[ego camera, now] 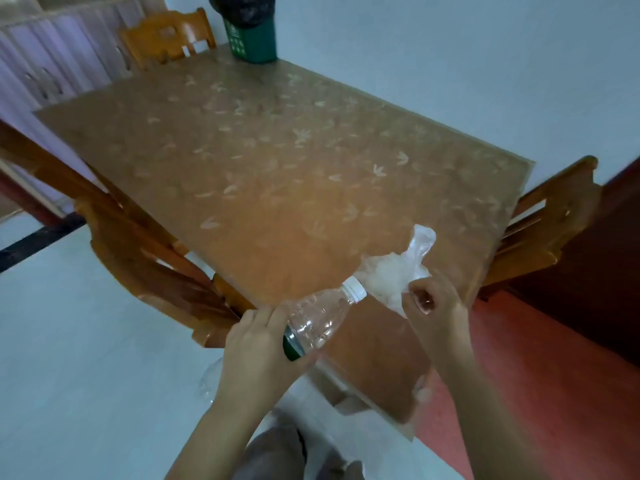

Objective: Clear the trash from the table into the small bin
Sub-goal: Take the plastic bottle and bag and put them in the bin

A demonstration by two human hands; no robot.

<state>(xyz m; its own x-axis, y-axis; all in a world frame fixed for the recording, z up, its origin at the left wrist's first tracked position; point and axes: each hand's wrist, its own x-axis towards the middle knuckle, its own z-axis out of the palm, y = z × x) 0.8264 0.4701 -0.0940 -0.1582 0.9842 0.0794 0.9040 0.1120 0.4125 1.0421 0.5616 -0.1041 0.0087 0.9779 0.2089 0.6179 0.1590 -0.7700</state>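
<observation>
- The clear, empty plastic bottle with a white cap and dark green label (320, 318) sat in your left hand (259, 344), fingers wrapped round its lower half, over the near edge of the table.
- Its long axis ran from your palm up and to the right, cap pointing away from you, roughly toward the far end.
- The crumpled clear plastic bag (398, 271) was pinched in the closed fingers of your right hand (433, 306), its loose top standing up above your fist, just beside the bottle cap.
- The brown leaf-patterned table (259, 161) showed no other trash.
- The small green bin with a black liner (251, 32) stood at the far corner, well apart from both hands and straight ahead; neither hand looked clearly nearer, so you probably had to walk or lean.
</observation>
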